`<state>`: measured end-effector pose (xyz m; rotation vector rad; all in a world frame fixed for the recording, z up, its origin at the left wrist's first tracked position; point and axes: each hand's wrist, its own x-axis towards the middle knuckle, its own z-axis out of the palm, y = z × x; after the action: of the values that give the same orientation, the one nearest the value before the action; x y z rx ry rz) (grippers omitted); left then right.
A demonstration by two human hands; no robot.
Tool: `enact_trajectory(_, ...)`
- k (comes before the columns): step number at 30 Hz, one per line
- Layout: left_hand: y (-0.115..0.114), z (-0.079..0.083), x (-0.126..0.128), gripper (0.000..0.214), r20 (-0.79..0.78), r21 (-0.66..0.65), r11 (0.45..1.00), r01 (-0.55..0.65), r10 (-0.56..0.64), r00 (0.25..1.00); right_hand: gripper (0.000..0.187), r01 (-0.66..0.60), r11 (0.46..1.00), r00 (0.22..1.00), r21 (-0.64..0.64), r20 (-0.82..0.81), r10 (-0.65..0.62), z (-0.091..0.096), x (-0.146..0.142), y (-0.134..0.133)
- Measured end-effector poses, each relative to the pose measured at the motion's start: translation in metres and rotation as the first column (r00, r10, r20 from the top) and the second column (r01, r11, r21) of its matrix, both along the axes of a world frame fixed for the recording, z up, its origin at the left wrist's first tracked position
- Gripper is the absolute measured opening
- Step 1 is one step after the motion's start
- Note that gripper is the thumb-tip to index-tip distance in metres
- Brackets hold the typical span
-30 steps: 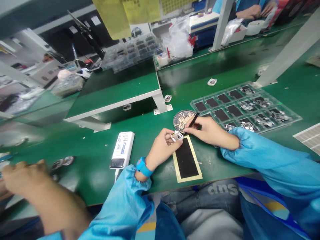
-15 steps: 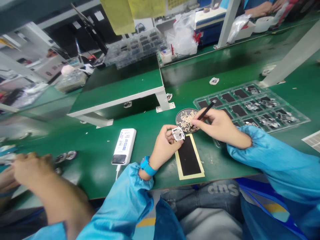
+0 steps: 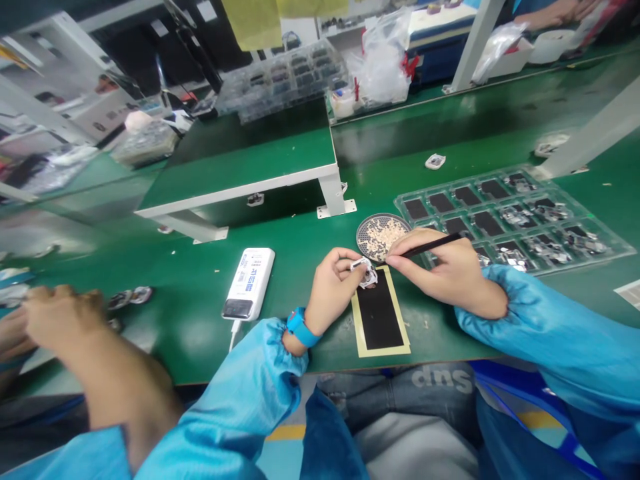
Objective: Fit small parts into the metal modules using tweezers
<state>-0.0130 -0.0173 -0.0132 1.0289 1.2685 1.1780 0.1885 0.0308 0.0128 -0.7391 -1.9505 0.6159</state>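
Note:
My left hand pinches a small white and metal part just above the top end of a black pad with a yellow border. My right hand grips a thin black stick tool, lying almost level, with its tip by the part. A round mesh dish of small pale pieces sits right behind both hands. Both arms wear blue sleeves, and a blue band is on my left wrist.
A clear tray with black pockets and metal parts lies to the right. A white power bank lies to the left. A raised green shelf stands behind. Another person's arm is at lower left. Loose small parts dot the green bench.
My right hand has drawn the black tool from the mesh dish toward the part and laid it flatter. My left hand has tilted the part slightly.

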Motion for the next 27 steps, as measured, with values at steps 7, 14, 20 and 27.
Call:
enact_trajectory(7, 0.0, -0.0024, -0.001, 0.034, -0.044, -0.007, 1.0, -0.001, 0.001, 0.999, 0.006, -0.015, 0.998, 0.999, 0.068, 0.041, 0.013, -0.0055, -0.0036, 0.0026)
enact_trajectory(14, 0.0002, -0.0033, -0.0014, 0.032, -0.052, -0.014, 1.0, 0.007, -0.007, 0.999, 0.006, -0.02, 0.998, 0.998, 0.066, 0.065, 0.015, -0.008, -0.0054, 0.0027)
enact_trajectory(20, -0.0003, -0.0041, -0.0011, 0.033, -0.05, -0.02, 1.0, 0.01, -0.011, 0.999, 0.007, -0.011, 0.998, 0.997, 0.056, 0.078, 0.006, -0.0073, -0.0054, 0.0026)
enact_trajectory(27, 0.0001, -0.0033, -0.0011, 0.032, -0.064, -0.022, 1.0, 0.007, -0.008, 0.998, 0.006, -0.028, 0.995, 0.997, 0.096, 0.074, 0.021, -0.0056, -0.0074, 0.0026)
